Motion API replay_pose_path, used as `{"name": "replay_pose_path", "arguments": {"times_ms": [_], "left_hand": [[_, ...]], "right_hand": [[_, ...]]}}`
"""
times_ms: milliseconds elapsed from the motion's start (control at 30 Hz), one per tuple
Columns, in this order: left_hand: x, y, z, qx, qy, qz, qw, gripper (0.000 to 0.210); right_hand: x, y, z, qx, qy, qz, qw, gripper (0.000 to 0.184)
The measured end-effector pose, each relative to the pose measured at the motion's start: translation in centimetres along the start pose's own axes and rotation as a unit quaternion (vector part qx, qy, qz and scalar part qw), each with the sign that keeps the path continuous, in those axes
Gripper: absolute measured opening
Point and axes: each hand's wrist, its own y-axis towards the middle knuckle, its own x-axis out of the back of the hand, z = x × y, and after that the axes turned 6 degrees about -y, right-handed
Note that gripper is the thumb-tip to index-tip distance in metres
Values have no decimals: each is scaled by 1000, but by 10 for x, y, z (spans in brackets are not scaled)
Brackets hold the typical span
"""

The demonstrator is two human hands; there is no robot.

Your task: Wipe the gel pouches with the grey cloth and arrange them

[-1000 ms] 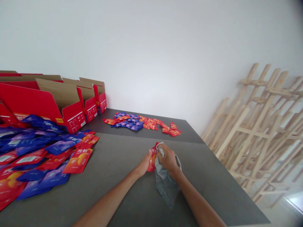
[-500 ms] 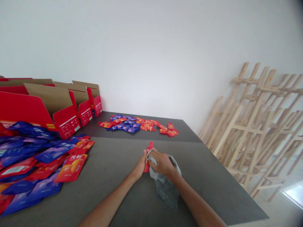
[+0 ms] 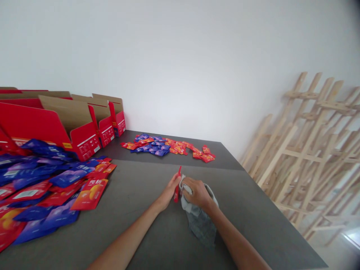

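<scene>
Red, the sachet [image 3: 176, 195] (edge-on) is gripped by left hand [image 3: 169, 189], grey cloth [image 3: 201, 224] by right hand [image 3: 197, 192].

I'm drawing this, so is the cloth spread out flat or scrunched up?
Scrunched at the top: the right hand grips the cloth in a bunch. The rest trails loosely below the hand.

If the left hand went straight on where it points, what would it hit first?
Probably the red packet that the left hand touches. The grey cloth in the right hand is close beside it, though depth is hard to judge.
</scene>
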Motion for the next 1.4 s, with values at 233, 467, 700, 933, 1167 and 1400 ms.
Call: {"name": "replay_pose_path", "arguments": {"times_ms": [233, 467, 700, 933, 1167, 1400], "left_hand": [[-1, -8, -7, 11, 90, 31, 995, 65], [-1, -6, -3, 39, -6, 36, 999, 63], [-2, -5, -8, 52, -115, 32, 991, 57], [-6, -12, -11, 70, -87, 74, 991, 56], [-5, -8, -9, 24, -90, 56, 994, 66], [-5, -16, -37, -76, 179, 2, 981, 60]], "right_hand": [[10, 1, -19, -133, 9, -225, 965, 13], [13, 2, -10, -30, -13, 27, 999, 24], [6, 3, 11, 6, -52, 163, 985, 28], [3, 3, -10, -155, -106, -12, 982, 19], [6, 3, 9, 20, -43, 144, 988, 22], [-1, 2, -7, -95, -60, 56, 992, 29]]}}
